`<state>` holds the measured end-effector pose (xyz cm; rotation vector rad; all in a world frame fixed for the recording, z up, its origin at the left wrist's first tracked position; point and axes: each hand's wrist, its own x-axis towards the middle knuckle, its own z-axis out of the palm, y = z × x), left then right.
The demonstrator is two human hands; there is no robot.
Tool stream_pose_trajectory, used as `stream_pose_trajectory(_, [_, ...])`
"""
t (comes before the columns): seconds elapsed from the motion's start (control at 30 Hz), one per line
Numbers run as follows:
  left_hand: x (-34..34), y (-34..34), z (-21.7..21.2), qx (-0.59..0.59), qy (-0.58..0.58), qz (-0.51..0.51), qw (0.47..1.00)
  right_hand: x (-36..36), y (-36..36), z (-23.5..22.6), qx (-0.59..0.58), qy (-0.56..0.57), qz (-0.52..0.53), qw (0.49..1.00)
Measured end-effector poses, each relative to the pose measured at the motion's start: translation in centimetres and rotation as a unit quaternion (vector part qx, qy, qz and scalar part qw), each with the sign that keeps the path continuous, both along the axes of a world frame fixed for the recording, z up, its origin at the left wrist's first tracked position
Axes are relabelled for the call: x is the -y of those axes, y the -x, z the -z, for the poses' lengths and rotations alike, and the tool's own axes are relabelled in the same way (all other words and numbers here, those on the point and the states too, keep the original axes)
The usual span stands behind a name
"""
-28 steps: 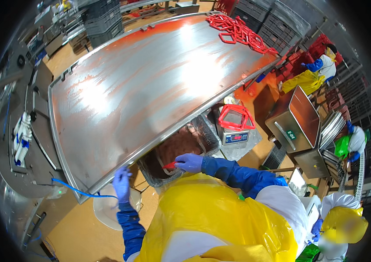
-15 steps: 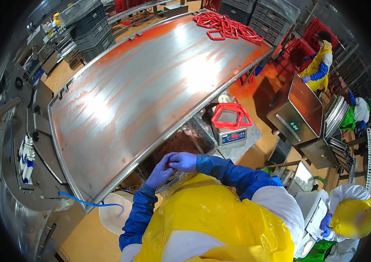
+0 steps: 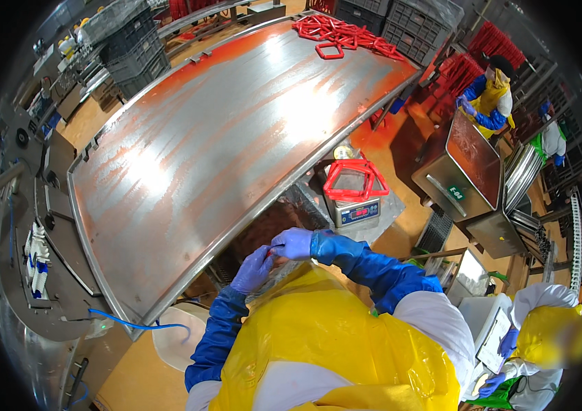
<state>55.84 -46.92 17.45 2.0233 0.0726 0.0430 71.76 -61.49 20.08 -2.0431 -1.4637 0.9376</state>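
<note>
Up top, a big steel tabletop (image 3: 222, 144), curved by the lens, smeared orange-red, with a heap of red plastic frames (image 3: 342, 33) at its far end. Right of it, a steel bin (image 3: 466, 168) and another worker in a yellow apron (image 3: 491, 92) beyond. Nearer, below the tabletop's front edge, a scale (image 3: 356, 212) carrying a red frame (image 3: 354, 179). Closer in, a tub of dark brown stuff (image 3: 263, 229) under the tabletop edge. Just above that tub, two purple-gloved hands meeting: left hand (image 3: 253, 268) and right hand (image 3: 292, 243), fingertips touching. Fingers (image 3: 272, 248) narrow, pinched together on something small and reddish between them; too tiny to name. Blue sleeves and yellow apron below.
</note>
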Motion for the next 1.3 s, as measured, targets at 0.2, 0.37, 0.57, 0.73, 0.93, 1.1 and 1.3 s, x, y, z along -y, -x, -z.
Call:
stream_pose_trajectory(0.2, [0.3, 0.8, 0.1, -0.010, 0.006, 0.021, 1.000, 0.2, 0.1, 0.6, 0.003, 0.034, -0.027, 0.999])
stream_pose_trajectory(0.37, [1.1, 2.0, 0.2, 0.009, -0.002, -0.012, 1.000, 0.1, 1.4, 0.9, 0.015, 0.047, -0.029, 0.998])
stream_pose_trajectory(0.57, [1.1, 2.5, 0.4, -0.001, -0.008, -0.015, 1.000, 0.1, 1.6, 0.6, 0.002, 0.044, -0.050, 0.998])
stream_pose_trajectory(0.73, [0.8, 1.6, 0.3, 0.012, -0.023, -0.009, 1.000, 0.0, 0.7, 0.4, -0.004, 0.025, -0.048, 0.999])
stream_pose_trajectory(0.93, [0.6, 2.0, 3.4, 0.085, -0.081, -0.108, 0.987, -1.1, 0.9, 1.7, -0.068, -0.116, 0.013, 0.991])
stream_pose_trajectory(1.1, [0.4, -0.3, 7.2, 0.233, -0.125, -0.148, 0.953, 0.3, -0.2, -4.8, -0.264, -0.131, 0.207, 0.933])
stream_pose_trajectory(1.3, [-2.8, 1.9, 18.8, 0.126, -0.238, -0.173, 0.947, 0.0, -5.0, -12.1, -0.594, -0.284, 0.188, 0.729])
